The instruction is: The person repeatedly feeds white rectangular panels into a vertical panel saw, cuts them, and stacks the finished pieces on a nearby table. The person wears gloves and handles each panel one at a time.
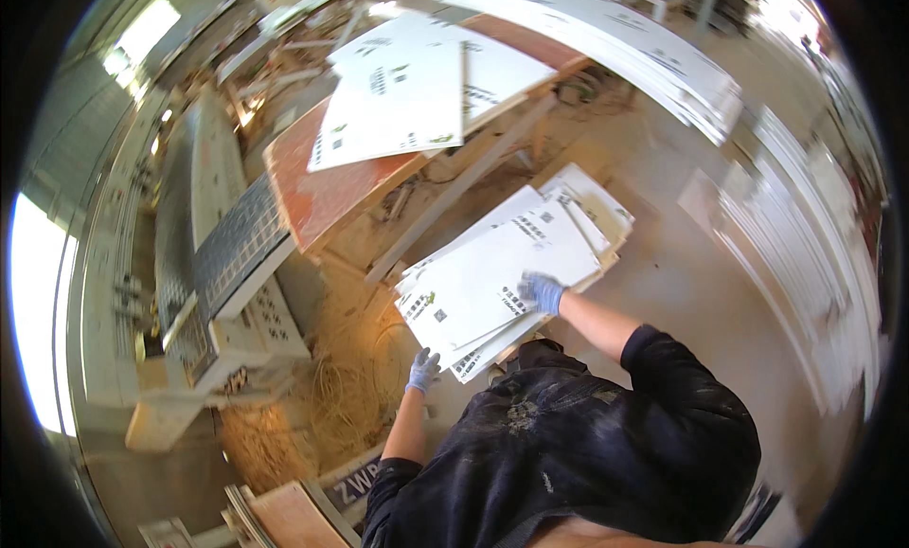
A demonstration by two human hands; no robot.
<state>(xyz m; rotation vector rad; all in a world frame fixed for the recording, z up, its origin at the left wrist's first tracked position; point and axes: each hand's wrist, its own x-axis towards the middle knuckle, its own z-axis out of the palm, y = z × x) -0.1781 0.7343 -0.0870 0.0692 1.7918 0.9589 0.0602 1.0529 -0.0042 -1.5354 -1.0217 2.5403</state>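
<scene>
In front of me is a low, uneven pile of white printed panels, with a large rectangular white panel (488, 264) on top. My right hand (543, 292), in a blue-grey work glove, lies on the upper face of that panel near its close edge, fingers stretched out. At the left near corner of the pile is my left hand (423, 370), gloved the same way; its fingers are apart and hold nothing. Whether it touches the panel's corner I cannot tell. Smaller panel pieces (597, 202) lie at the pile's far right end.
Beyond the pile stands a reddish-topped workbench (312, 193) with white sheets (398, 98) on it. A long machine with a dark slatted section (241, 250) runs along the left. Tall white panel stacks (791, 254) stand right. Straw-coloured strapping (346, 401) litters the floor at left.
</scene>
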